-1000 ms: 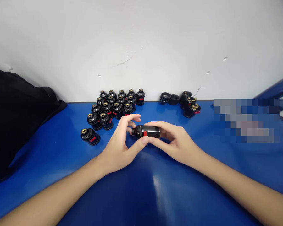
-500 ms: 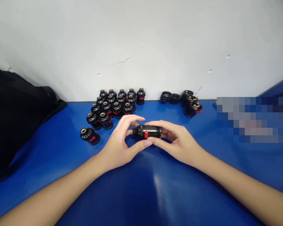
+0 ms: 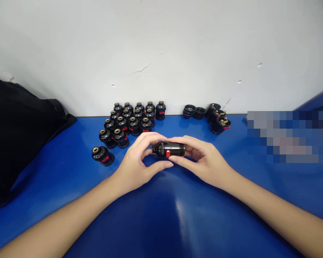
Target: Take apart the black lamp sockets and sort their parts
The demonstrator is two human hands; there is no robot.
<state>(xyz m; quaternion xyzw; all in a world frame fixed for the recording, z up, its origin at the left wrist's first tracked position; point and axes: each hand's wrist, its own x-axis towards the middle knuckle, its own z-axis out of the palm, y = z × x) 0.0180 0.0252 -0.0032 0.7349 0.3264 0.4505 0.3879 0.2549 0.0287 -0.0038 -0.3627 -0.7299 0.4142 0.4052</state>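
A glossy black cylindrical part (image 3: pixel 173 148) with a red tab lies sideways between my hands, its narrow neck pointing left. My left hand (image 3: pixel 140 159) curls round the neck end, fingers behind and thumb in front below it. My right hand (image 3: pixel 200 157) grips the wider right end, its thumb just beside the red tab. Left of my hands, a similar black part (image 3: pixel 102 155) with a gold-coloured hole on top stands on the blue table (image 3: pixel 123 225). Some fingertips are hidden behind the held part.
Several like black parts (image 3: pixel 134 125) stand grouped behind my left hand. Black rings (image 3: pixel 189 110) and open black cups with brass pieces (image 3: pixel 220 125) stand at the back right. Black cloth (image 3: pixel 21 132) covers the far left. A white wall (image 3: pixel 161 53) rises behind; a blurred patch is at right.
The held part has turned slightly and shifted a little right, with its red tab moved too. My left fingers now reach further over the part, and my right thumb sits slightly lower on it.
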